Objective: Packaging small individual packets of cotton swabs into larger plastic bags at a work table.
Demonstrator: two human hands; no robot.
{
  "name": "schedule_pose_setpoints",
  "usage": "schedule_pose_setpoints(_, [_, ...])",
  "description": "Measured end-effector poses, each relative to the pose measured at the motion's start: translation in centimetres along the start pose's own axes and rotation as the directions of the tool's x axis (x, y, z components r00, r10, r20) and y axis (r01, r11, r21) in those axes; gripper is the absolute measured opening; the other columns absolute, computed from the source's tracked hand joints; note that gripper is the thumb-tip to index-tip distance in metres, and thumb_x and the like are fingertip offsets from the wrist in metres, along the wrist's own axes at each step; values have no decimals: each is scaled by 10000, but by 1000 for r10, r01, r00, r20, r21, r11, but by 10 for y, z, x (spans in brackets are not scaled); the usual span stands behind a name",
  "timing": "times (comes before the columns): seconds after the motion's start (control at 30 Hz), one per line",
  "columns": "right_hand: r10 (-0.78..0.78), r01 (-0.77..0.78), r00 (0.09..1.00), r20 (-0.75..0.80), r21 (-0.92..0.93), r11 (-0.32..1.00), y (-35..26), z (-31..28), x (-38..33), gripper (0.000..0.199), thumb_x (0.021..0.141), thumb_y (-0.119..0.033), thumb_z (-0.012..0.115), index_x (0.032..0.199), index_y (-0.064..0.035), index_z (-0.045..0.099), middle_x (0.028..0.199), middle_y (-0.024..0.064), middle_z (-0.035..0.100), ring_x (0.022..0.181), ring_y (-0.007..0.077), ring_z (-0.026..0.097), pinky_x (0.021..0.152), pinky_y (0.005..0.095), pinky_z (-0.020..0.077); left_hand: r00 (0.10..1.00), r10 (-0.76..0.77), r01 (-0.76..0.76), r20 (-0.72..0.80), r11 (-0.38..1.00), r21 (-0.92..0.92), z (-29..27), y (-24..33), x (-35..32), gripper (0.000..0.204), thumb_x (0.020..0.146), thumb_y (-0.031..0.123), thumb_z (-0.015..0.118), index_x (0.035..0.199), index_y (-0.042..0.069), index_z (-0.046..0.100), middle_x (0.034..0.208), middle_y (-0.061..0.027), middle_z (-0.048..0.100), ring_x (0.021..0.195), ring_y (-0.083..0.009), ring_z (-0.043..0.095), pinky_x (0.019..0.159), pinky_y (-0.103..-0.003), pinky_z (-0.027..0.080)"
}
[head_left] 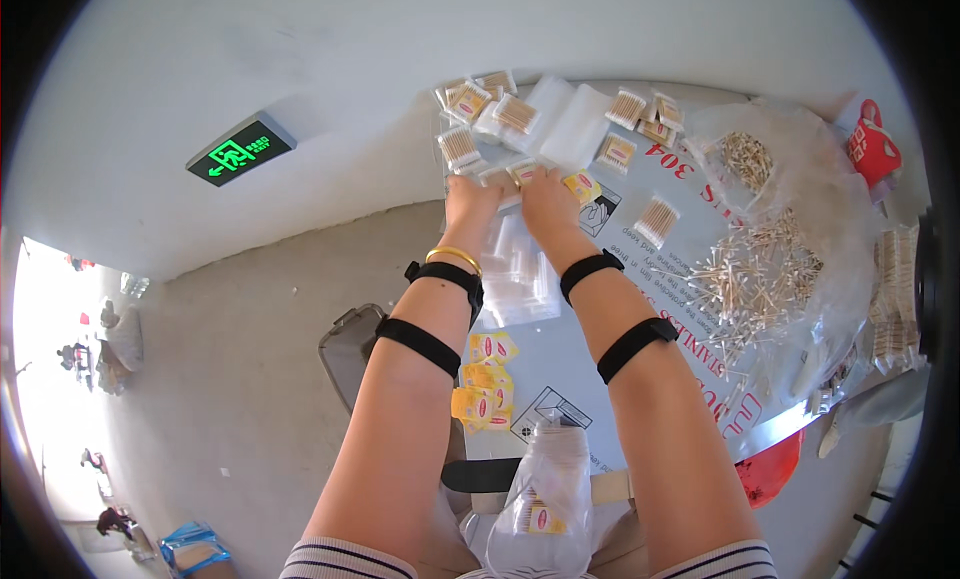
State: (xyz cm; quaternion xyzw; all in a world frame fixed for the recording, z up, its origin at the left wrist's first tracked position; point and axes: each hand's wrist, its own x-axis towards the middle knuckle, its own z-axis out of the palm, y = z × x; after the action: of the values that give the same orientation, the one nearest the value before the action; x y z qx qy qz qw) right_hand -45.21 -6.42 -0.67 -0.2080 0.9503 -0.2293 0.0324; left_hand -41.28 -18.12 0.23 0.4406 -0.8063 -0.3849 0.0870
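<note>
Both my hands are together at the far left of the table, fingers curled inward. My left hand (pixel 472 201) is closed on the edge of clear plastic. Beside it, my right hand (pixel 548 201) is closed too, at a small cotton swab packet (pixel 520 169) that shows between the hands. My fingers partly cover what they grip. Just right of my right hand lies a yellow paper card (pixel 582 187). A stack of clear plastic bags (pixel 522 279) lies between my forearms. Farther back are swab packets (pixel 516 113) and flat empty bags (pixel 575 129).
Loose cotton swabs (pixel 755 279) spill from a large clear bag (pixel 840 249) on the right. Yellow cards (pixel 485 394) lie near the table's left edge. A clear bag with a packet (pixel 543 519) is at my lap. A grey bin (pixel 345 354) stands left of the table.
</note>
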Motion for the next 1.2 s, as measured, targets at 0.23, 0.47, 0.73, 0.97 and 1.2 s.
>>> schedule_pose_setpoints(0.23, [91,-78,990,-112,115,990,-12,-34,-8,391,807,-270,706,1042,-1,546,986,157,583,885,320,644,722,420,528,956,61,69,286,905,-421,-21,-15,-6,395,756,208,719,1070,-6,612,996,-107,653,918,-178,619,801,-318,486])
schedule_pose_setpoints(0.47, [-108,-157,972,208,920,359,-6,-162,-115,378,880,-196,654,1193,-7,558,1138,75,630,1023,143,594,887,283,468,900,314,182,302,357,-916,-129,-27,-142,285,872,137,500,1120,3,543,953,-58,578,867,-160,540,804,-305,437])
schedule_pose_setpoints(0.73, [-462,-199,843,276,957,209,-47,-250,-275,310,927,-163,625,1184,-2,565,1109,43,620,993,111,593,872,278,482,602,676,719,425,-227,-657,-201,-14,-302,329,874,307,462,1044,50,578,820,-41,516,765,-184,493,796,-362,432])
schedule_pose_setpoints(0.97, [-385,138,923,13,922,361,-89,-260,-365,315,905,-182,650,1155,0,589,1139,35,566,1007,107,536,898,292,435,753,553,543,356,-218,-811,-227,0,-393,525,975,351,353,1385,34,432,1342,-138,514,1176,-259,533,988,-446,445])
schedule_pose_setpoints(1.2, [-318,-99,931,181,961,259,-78,-274,-401,267,900,-167,648,1097,11,617,995,20,620,934,100,580,857,261,452,887,389,238,249,77,-968,-241,-10,-421,441,990,263,380,1377,64,457,1189,-87,584,1074,-192,564,923,-316,457])
